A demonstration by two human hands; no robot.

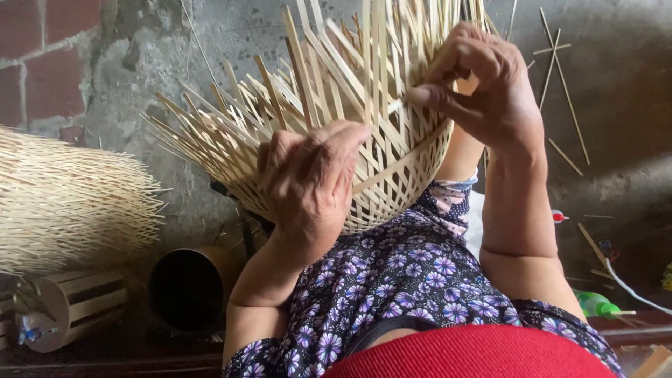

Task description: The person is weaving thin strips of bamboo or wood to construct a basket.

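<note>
A half-woven bamboo basket [392, 175] rests on my lap, its loose strips fanning up and to the left. My left hand [311, 178] presses against the woven wall at the basket's lower left, fingers curled over the strips. My right hand [479, 80] is at the upper right of the weave, thumb and fingers pinching a thin bamboo strip [395, 105]. My lap is covered by purple flowered cloth [399, 280].
A pile of woven bamboo pieces [66, 203] lies at the left. Below it sit a slatted bamboo cylinder [70, 304] and a dark round tube [189, 287]. Loose bamboo sticks [560, 77] lie on the grey floor at right, near a green bottle [595, 303].
</note>
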